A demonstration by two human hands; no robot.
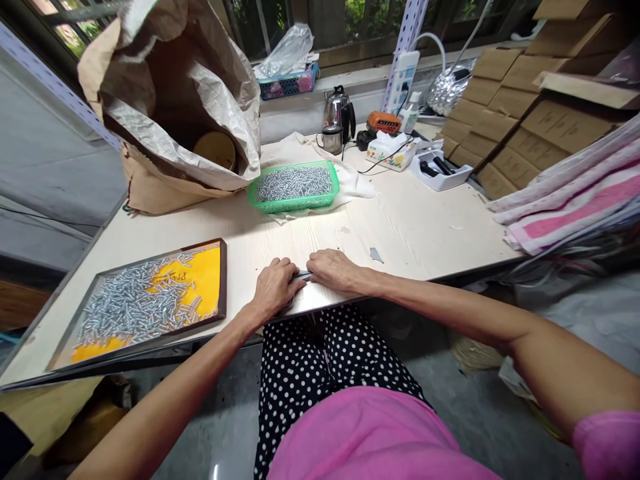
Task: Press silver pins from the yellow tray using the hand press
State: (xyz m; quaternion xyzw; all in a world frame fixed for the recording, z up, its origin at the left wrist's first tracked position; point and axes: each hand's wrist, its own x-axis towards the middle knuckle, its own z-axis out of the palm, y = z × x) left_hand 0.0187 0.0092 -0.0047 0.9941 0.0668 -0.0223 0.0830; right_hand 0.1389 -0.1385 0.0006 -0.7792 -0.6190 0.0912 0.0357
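Looking through the head camera, I see both hands close together at the near edge of the table point(425, 227). The left hand point(275, 287) and right hand point(331, 269) pinch a small grey piece point(302, 275) between them, mostly hidden from me. Left of them, a brown-edged tray point(223, 280) holds loose metal pins point(135, 300); beyond, a green basket point(335, 185) is full of similar ones.

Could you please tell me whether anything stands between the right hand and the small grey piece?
Nothing visible does: the right hand appears to touch the small grey piece, though the contact is partly hidden.
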